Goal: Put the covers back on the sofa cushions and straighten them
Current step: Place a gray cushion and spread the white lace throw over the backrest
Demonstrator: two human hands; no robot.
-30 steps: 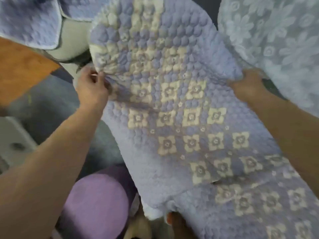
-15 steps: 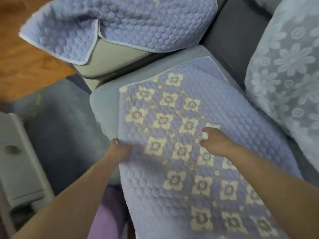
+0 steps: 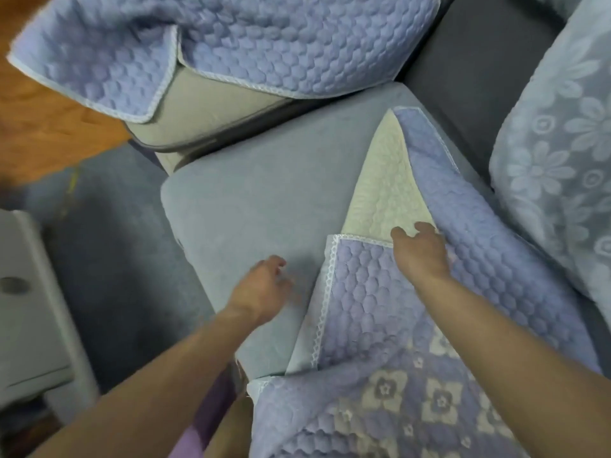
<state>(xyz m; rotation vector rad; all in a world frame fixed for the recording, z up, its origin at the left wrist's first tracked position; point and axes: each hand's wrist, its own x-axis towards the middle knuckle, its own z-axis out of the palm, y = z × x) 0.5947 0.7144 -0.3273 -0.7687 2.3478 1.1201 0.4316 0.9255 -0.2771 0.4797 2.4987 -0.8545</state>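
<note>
Quilted cover (image 3: 380,292) (folded back) under right hand (image 3: 421,256), fingers loosely spread; left hand (image 3: 261,289) flat on cushion (image 3: 258,200).

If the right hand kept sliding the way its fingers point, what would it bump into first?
The right hand points up the picture, so it would likely slide over the folded-back cream underside of the quilted cover first.
</note>
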